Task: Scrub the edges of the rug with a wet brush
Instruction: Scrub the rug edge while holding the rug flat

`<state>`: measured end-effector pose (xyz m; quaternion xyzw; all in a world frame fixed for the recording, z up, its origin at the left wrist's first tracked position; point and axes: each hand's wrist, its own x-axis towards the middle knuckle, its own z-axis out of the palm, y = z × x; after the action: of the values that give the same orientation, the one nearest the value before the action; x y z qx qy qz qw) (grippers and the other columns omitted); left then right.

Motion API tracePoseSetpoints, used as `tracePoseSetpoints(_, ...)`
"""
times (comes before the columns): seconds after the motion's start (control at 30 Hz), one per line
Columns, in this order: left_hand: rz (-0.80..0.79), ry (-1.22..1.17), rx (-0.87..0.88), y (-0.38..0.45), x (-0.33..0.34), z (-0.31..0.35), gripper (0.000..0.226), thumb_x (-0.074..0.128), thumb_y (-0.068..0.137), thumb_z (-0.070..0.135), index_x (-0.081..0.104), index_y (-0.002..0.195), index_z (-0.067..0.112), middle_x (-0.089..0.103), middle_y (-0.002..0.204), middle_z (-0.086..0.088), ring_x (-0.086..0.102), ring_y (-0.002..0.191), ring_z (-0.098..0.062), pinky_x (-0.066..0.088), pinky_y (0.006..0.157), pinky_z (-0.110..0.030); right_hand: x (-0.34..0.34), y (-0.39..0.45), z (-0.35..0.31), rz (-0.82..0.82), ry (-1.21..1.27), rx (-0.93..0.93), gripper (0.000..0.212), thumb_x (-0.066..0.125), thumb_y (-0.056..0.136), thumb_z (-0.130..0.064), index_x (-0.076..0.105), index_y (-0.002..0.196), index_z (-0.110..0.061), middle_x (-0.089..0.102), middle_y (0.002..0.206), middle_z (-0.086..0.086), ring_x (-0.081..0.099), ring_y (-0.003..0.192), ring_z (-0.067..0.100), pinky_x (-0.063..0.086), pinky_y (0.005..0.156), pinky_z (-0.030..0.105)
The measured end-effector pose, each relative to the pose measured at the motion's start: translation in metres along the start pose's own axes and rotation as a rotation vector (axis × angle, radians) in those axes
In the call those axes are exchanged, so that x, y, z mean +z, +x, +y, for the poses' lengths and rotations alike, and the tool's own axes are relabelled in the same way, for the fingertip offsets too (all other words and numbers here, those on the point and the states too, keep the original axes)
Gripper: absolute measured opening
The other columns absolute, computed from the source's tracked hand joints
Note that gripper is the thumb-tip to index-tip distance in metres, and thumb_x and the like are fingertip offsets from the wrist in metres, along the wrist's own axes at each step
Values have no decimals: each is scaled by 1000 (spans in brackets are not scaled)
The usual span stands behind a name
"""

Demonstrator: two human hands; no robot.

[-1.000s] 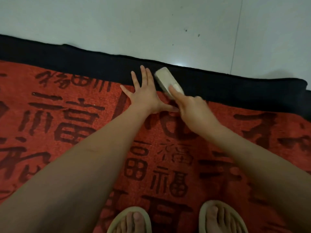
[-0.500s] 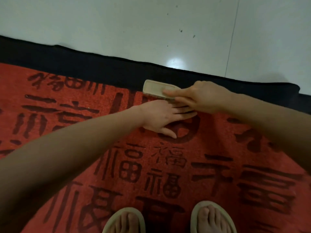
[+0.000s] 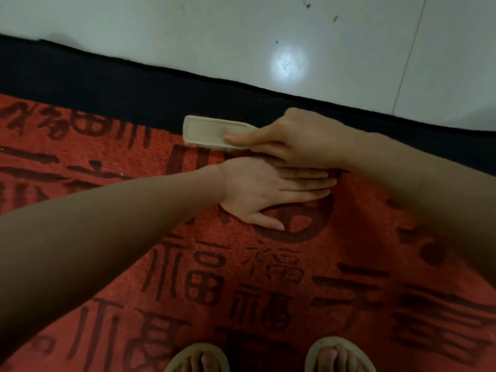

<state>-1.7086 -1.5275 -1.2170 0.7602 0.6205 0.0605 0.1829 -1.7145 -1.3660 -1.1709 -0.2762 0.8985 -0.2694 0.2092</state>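
Brush (image 3: 214,132) now lies along rug (image 3: 268,264) black far border, right hand (image 3: 300,138) gripping handle, forefinger pressing; left hand (image 3: 257,189) flat, fingers straight, pinning rug.

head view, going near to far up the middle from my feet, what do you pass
sandals → red patterned part of the rug → left hand flat on the rug → brush held by the right hand → black border of the rug → pale tiled floor
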Motion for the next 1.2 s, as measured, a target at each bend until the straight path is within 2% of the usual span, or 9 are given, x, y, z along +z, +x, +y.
tracePoseSetpoints(0.13,5,-5,40,4,-4,0,80,29,99,59,10,156,6,6,164,-13,4,152,-25,4,123,-40,-16,-67,30,-2,95,64,40,49,98,-29,50,138,-38,25,42,-13,42,42,1,31,50,6)
tracePoseSetpoints(0.27,20,-12,39,3,-7,1,80,32,98,59,14,156,7,13,162,-15,8,151,-26,4,123,-39,-9,-21,11,2,-50,15,41,32,98,-43,40,137,-52,30,47,-12,35,41,4,29,54,23)
tracePoseSetpoints(0.37,3,7,28,2,-8,1,81,30,98,60,12,156,7,11,163,-14,6,151,-25,3,124,-40,-7,-3,5,2,-157,57,40,29,100,-45,33,137,-58,44,57,-4,48,55,16,41,60,35)
tracePoseSetpoints(0.53,7,20,18,3,-4,1,81,31,98,61,9,157,9,5,164,-12,1,152,-24,3,123,-41,-5,-71,21,133,-159,117,43,28,97,-48,43,137,-52,54,63,1,56,56,22,38,52,30)
tracePoseSetpoints(0.7,56,-38,19,4,-9,1,79,37,96,62,21,156,12,18,162,-12,9,151,-24,7,124,-40,7,9,-1,227,-294,26,44,27,98,-43,50,136,-43,45,70,3,41,53,19,27,49,30)
tracePoseSetpoints(0.9,-24,38,97,20,-18,-30,90,31,88,79,11,158,26,8,164,-11,3,152,-26,2,123,-45,-1,-88,37,350,-208,203,36,38,98,-44,47,133,-49,41,62,-8,50,50,20,26,48,25)
tracePoseSetpoints(1.0,19,23,78,24,-18,-37,98,35,87,79,19,156,13,22,161,-11,15,150,-25,11,123,-41,1,-36,32,364,-265,222,34,39,98,-45,51,129,-52,49,58,-2,49,50,20,28,50,28)
tracePoseSetpoints(1.1,5,-72,82,22,-23,-45,96,43,87,76,23,155,11,28,159,-8,26,146,-23,23,120,-37,-8,-10,39,330,-230,179,36,36,97,-47,49,130,-52,59,61,-3,51,54,15,29,54,28)
tracePoseSetpoints(1.2,20,-66,138,25,-26,-56,100,45,84,78,20,156,14,16,163,-11,12,151,-23,6,123,-36,-25,-59,59,284,-73,241,36,40,95,-49,49,129,-51,63,69,-7,61,61,16,42,55,30)
